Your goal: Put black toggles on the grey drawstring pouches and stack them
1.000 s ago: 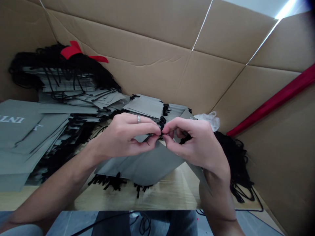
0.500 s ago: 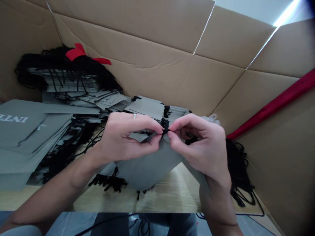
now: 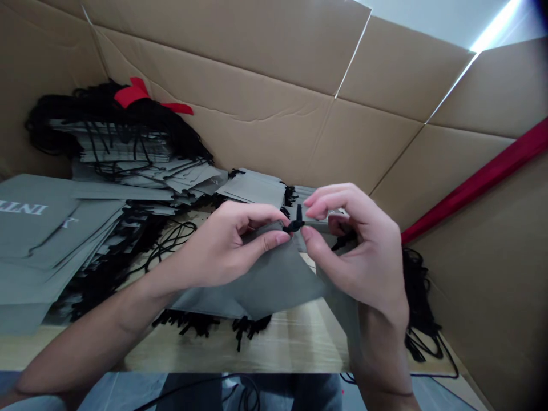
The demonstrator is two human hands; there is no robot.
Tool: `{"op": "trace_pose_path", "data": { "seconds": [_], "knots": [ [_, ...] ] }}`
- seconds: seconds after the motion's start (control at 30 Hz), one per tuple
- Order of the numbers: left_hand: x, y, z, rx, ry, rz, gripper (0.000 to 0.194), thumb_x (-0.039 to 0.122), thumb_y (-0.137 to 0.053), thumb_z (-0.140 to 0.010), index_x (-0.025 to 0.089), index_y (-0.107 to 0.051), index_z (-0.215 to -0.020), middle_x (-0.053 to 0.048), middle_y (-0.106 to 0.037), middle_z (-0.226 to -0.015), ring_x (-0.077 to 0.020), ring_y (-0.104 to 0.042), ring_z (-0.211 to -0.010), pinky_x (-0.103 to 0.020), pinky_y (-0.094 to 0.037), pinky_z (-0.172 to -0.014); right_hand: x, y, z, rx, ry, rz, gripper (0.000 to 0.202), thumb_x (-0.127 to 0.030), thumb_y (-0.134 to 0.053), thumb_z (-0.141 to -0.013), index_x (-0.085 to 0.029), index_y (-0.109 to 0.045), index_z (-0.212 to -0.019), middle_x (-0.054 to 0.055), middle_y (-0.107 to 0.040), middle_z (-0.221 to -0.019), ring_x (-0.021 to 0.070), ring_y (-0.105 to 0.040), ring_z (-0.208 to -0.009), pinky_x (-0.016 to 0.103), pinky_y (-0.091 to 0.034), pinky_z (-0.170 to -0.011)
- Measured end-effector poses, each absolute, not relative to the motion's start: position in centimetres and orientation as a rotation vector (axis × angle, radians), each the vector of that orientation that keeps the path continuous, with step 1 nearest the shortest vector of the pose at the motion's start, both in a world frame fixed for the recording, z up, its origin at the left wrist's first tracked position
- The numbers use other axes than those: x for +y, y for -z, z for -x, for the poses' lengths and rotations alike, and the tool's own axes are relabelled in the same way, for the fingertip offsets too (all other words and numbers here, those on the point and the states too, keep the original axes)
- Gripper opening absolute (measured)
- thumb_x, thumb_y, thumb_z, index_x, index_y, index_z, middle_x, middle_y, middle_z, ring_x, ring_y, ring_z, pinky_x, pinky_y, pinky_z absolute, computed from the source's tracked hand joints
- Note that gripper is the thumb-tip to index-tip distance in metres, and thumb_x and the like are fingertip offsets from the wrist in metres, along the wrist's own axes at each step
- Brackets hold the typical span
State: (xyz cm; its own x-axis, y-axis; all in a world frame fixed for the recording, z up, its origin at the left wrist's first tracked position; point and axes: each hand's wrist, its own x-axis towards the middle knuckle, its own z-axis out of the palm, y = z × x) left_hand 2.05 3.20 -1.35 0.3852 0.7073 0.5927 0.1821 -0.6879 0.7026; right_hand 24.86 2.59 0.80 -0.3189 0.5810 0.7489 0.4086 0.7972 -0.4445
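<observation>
Between the fingertips of both hands is a knotted black cord (image 3: 294, 226) at the edge of a grey sheet (image 3: 274, 279). My left hand (image 3: 240, 242) pinches the knot from the left, thumb below and forefinger above. On the right, my right hand (image 3: 359, 245) touches the cord with its thumb, its forefinger raised a little and its other fingers curled. A short cord end stands up from the knot. Another dark cord piece shows under the right palm. The sheet hangs beneath both hands over the wooden table (image 3: 299, 342).
Grey printed bags (image 3: 38, 240) lie at the left. Behind them are stacked bags with black cords (image 3: 124, 140) and a red strip (image 3: 137, 94). More grey pieces (image 3: 252, 187) lie behind my hands. A black cord bundle (image 3: 417, 291) sits right, beside cardboard walls (image 3: 265, 103).
The fingers of my right hand have loosened and lifted off the knot, and the hand has shifted slightly right. A cord end now stands upright. The grey sheet has swung and spread lower left.
</observation>
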Motion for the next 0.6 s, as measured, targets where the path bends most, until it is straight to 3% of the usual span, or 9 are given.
{"op": "trace_pose_path", "data": {
  "seconds": [0.07, 0.13, 0.3, 0.43, 0.6],
  "knots": [
    [2.9, 1.2, -2.0, 0.834, -1.265, -2.266, 0.012, 0.024, -0.072, -0.103, 0.017, -0.081, -0.103, 0.002, -0.075, -0.078, -0.0097, -0.059, -0.062, -0.020, -0.045, -0.056, 2.9, -1.1, -25.5, -2.073, -0.261, 0.655, 0.043, -0.008, -0.083, -0.086, -0.025, -0.072, -0.124, 0.008, -0.071, -0.132, 0.0212, -0.067, -0.105, 0.033, -0.050, -0.068],
    [2.6, 1.0, -1.9, 0.861, -1.223, -2.367, 0.015, 0.024, -0.068, -0.105, 0.017, -0.081, -0.104, 0.002, -0.076, -0.078, -0.0097, -0.060, -0.062, -0.021, -0.046, -0.059, 3.4, -1.2, -25.9, -2.173, -0.295, 0.560, 0.042, -0.011, -0.087, -0.089, -0.026, -0.074, -0.126, 0.007, -0.074, -0.127, 0.0211, -0.068, -0.106, 0.032, -0.052, -0.070],
    [2.2, 0.7, -1.6, 0.815, -1.142, -2.412, 0.022, 0.025, -0.061, -0.110, 0.018, -0.079, -0.100, 0.004, -0.073, -0.074, -0.0089, -0.059, -0.061, -0.021, -0.042, -0.057, 4.1, -1.0, -26.0, -2.236, -0.374, 0.489, 0.008, -0.021, -0.084, -0.100, -0.023, -0.077, -0.103, 0.002, -0.077, -0.099, 0.0145, -0.065, -0.081, 0.029, -0.049, -0.063],
    [2.1, 0.5, -1.3, 0.758, -1.087, -2.423, 0.025, 0.026, -0.060, -0.112, 0.018, -0.077, -0.096, 0.004, -0.070, -0.072, -0.0082, -0.056, -0.060, -0.021, -0.040, -0.055, 3.7, -1.2, -26.0, -2.264, -0.453, 0.537, 0.009, -0.019, -0.083, -0.097, -0.022, -0.075, -0.100, -0.002, -0.074, -0.089, 0.0108, -0.057, -0.068, 0.028, -0.047, -0.058],
    [2.1, -0.1, -0.6, 0.655, -1.042, -2.440, 0.022, 0.020, -0.060, -0.110, 0.019, -0.074, -0.093, 0.005, -0.062, -0.070, -0.0077, -0.048, -0.059, -0.019, -0.039, -0.055, 3.5, -1.1, -26.0, -2.240, -0.497, 0.503, 0.013, -0.012, -0.083, -0.089, -0.021, -0.075, -0.092, -0.004, -0.074, -0.082, 0.0093, -0.059, -0.066, 0.024, -0.048, -0.058]
  ]
}}
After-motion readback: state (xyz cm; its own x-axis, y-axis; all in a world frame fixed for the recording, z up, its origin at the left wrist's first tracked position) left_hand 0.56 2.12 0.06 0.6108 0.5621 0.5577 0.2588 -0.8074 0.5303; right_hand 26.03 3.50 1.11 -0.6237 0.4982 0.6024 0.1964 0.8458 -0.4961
